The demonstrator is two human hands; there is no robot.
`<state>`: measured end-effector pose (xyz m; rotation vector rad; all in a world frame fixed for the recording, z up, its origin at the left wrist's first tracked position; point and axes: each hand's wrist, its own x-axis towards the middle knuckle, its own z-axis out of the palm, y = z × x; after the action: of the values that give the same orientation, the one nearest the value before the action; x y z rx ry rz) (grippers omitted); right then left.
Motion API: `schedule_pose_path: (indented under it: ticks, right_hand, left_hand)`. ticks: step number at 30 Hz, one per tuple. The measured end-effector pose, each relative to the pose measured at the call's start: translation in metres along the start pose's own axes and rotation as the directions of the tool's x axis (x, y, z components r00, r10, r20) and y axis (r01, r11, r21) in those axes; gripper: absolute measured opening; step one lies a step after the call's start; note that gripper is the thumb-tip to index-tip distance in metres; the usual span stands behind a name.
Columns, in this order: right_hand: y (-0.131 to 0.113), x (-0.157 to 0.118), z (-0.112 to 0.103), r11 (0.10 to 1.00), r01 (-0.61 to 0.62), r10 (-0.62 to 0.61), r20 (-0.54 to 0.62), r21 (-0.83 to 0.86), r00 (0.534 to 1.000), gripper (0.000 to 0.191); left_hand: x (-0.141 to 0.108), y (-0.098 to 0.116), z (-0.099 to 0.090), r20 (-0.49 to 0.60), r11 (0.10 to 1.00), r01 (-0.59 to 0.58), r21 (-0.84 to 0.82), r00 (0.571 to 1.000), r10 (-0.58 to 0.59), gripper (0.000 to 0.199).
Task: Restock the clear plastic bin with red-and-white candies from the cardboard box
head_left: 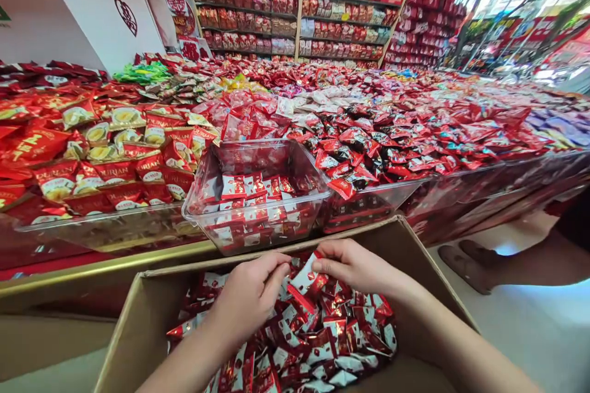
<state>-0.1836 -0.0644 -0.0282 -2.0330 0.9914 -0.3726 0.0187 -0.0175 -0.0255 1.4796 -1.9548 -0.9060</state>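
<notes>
Both hands are over an open cardboard box (pixel 120 319) of loose red-and-white wrapped candies (pixel 322 347). My right hand (pixel 353 264) pinches the upper end of one red-and-white candy packet (pixel 305 275) between thumb and fingers. Just left of that packet, my left hand (pixel 253 288) is closed, its thumb and forefinger pressed together; what lies between them, if anything, is hidden. Behind the box stands a clear plastic bin (pixel 258 204), partly filled with neatly placed packets of similar red and white wrapping.
Durian candies (pixel 110 172) fill a bin at left; red-and-black packets (pixel 364 147) are heaped at right. A long display of sweets runs behind, below stocked shelves (pixel 249 15). Another person's leg (pixel 530 264) and feet are at the right, on the floor.
</notes>
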Motion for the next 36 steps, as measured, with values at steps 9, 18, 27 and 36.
schedule_pose_path:
  ticks: [9, 18, 27, 36]
  right_hand:
    - [0.053, 0.001, 0.041, 0.874, -0.187, 0.321, 0.245, -0.448, 0.915, 0.010]
    - [0.069, 0.017, 0.085, 0.913, -0.212, 0.262, 0.103, -0.349, 0.960, 0.022]
    - [0.038, 0.006, 0.044, 0.926, -0.206, 0.182, 0.105, 0.316, 0.978, 0.021]
    - [0.000, -0.002, 0.036, 0.737, -0.089, 0.120, 0.001, 0.670, 0.993, 0.034]
  left_hand:
    - [-0.008, -0.042, 0.019, 0.418, 0.816, -0.082, 0.572, 0.885, -0.204, 0.021]
    - [-0.004, -0.047, 0.014, 0.386, 0.830, -0.032, 0.556, 0.895, -0.224, 0.021]
    - [-0.002, -0.021, 0.005, 0.357, 0.983, 0.142, 0.115, 0.918, -0.174, 0.032]
    - [-0.003, -0.001, -0.005, 0.491, 0.866, 0.347, -0.360, 0.860, -0.140, 0.032]
